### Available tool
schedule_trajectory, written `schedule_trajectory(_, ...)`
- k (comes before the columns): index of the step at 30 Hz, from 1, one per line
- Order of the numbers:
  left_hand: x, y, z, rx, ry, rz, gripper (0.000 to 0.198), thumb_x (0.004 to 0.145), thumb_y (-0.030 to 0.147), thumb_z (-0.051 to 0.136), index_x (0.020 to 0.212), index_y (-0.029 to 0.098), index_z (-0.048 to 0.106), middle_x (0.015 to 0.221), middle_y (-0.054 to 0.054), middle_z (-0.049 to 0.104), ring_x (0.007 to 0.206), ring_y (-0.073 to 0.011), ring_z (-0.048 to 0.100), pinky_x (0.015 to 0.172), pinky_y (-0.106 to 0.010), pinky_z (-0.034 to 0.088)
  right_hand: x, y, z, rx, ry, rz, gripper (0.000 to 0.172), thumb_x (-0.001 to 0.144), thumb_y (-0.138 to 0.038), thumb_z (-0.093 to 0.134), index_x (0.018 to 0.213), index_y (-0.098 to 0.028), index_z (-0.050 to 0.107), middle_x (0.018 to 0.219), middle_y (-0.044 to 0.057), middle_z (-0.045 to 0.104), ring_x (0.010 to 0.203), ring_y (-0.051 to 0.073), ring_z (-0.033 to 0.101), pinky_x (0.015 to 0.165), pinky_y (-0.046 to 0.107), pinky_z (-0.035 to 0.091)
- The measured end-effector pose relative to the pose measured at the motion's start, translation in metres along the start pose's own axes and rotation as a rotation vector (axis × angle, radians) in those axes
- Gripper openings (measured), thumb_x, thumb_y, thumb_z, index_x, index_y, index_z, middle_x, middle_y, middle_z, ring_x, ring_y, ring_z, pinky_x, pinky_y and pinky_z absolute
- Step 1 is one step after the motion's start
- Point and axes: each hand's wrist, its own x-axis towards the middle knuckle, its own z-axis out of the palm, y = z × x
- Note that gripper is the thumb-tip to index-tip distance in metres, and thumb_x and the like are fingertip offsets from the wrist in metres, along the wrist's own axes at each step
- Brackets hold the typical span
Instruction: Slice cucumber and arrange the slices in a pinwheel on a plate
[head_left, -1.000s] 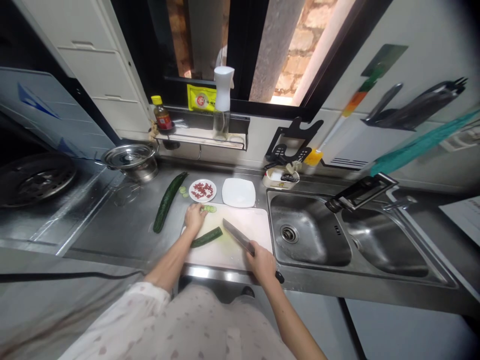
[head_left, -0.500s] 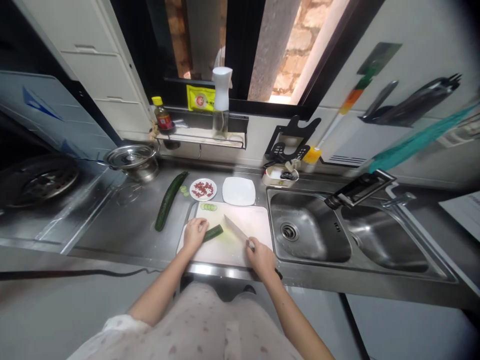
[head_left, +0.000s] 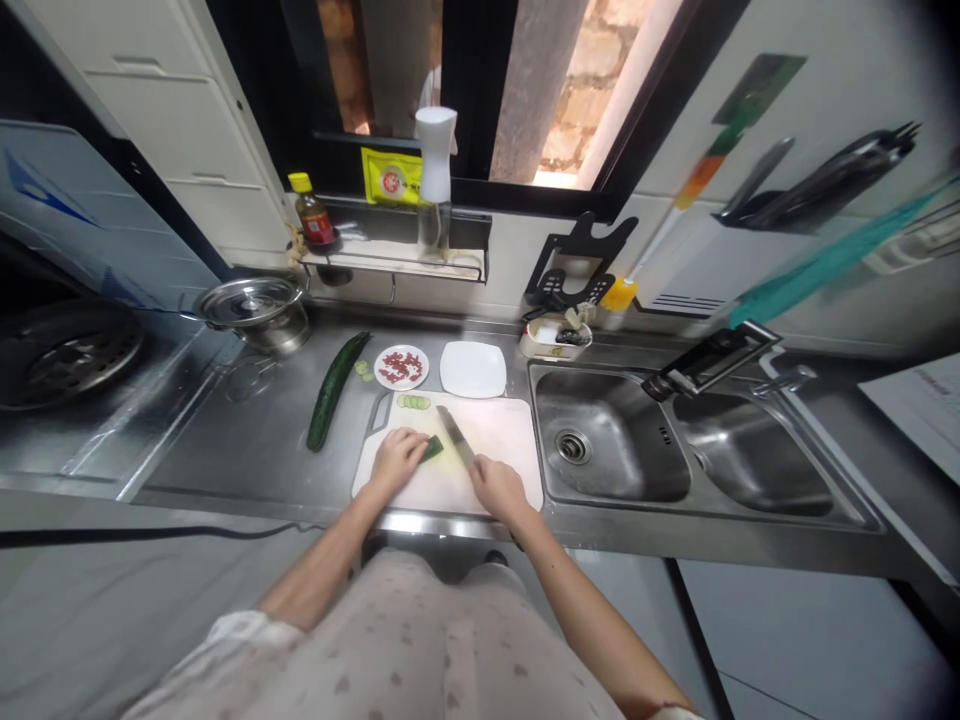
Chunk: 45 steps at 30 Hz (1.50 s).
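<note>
My left hand is closed over a cut piece of cucumber on the white cutting board; the cucumber's right end shows past my fingers. In my right hand is a kitchen knife, its blade pointing away from me, just right of the cucumber piece. Several thin cucumber slices lie overlapping at the board's far left. To the left of the board, a whole cucumber rests on the steel counter.
Behind the board stand a plate of chopped reddish pieces and a white square plate. More cucumber bits lie by the cucumber. A double sink is on the right, a lidded steel pot at the left.
My right hand has brought the knife left and closer to the cucumber piece. My left hand has shifted onto the cucumber, covering more of it. The whole view has tilted slightly.
</note>
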Motion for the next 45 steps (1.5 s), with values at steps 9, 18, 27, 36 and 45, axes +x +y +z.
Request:
schedule_trajectory(9,0.000,0.002,0.013,-0.036,0.007,0.089,0.025,0.093,0.032,0.052,0.104,0.024,0.072,0.095,-0.006,0.067,0.093,-0.0178,0.058,0.086,-0.030,0.045,0.002,-0.009,0.007,-0.024,0.011,-0.038,0.032,0.098,-0.031,0.034,0.104,-0.018,0.062,0.095,0.011,0.070,0.088,0.020,0.066,0.072,0.027,0.041)
schedule_trajectory(18,-0.002,-0.004,0.022,-0.076,0.097,0.203,0.023,0.092,0.028,0.053,0.106,0.022,0.071,0.092,-0.005,0.066,0.089,-0.0173,0.057,0.081,-0.031,0.047,0.001,-0.012,0.009,-0.050,-0.012,-0.052,0.035,0.099,-0.030,0.031,0.107,-0.017,0.062,0.097,0.013,0.070,0.091,0.021,0.066,0.076,0.028,0.043)
schedule_trajectory(27,-0.004,-0.004,0.025,-0.088,0.096,0.216,0.024,0.092,0.028,0.052,0.107,0.023,0.070,0.093,-0.005,0.064,0.090,-0.0169,0.057,0.083,-0.031,0.048,0.002,-0.014,0.012,-0.074,-0.024,-0.069,0.033,0.098,-0.026,0.032,0.107,-0.016,0.061,0.096,0.014,0.070,0.092,0.023,0.067,0.073,0.030,0.045)
schedule_trajectory(36,-0.005,-0.005,0.025,-0.062,0.090,0.257,0.024,0.092,0.026,0.051,0.108,0.022,0.069,0.093,-0.006,0.063,0.089,-0.0177,0.056,0.081,-0.032,0.047,-0.008,-0.011,0.009,-0.090,-0.109,-0.060,0.031,0.095,-0.019,0.034,0.111,-0.014,0.060,0.098,0.016,0.069,0.094,0.023,0.065,0.074,0.030,0.044)
schedule_trajectory(45,-0.005,-0.007,0.027,-0.057,0.095,0.258,0.023,0.092,0.025,0.051,0.107,0.022,0.069,0.095,-0.006,0.063,0.090,-0.0178,0.056,0.082,-0.032,0.047,-0.016,-0.012,0.002,-0.088,-0.174,-0.046,0.031,0.093,-0.014,0.036,0.113,-0.012,0.060,0.099,0.017,0.068,0.096,0.023,0.065,0.074,0.030,0.045)
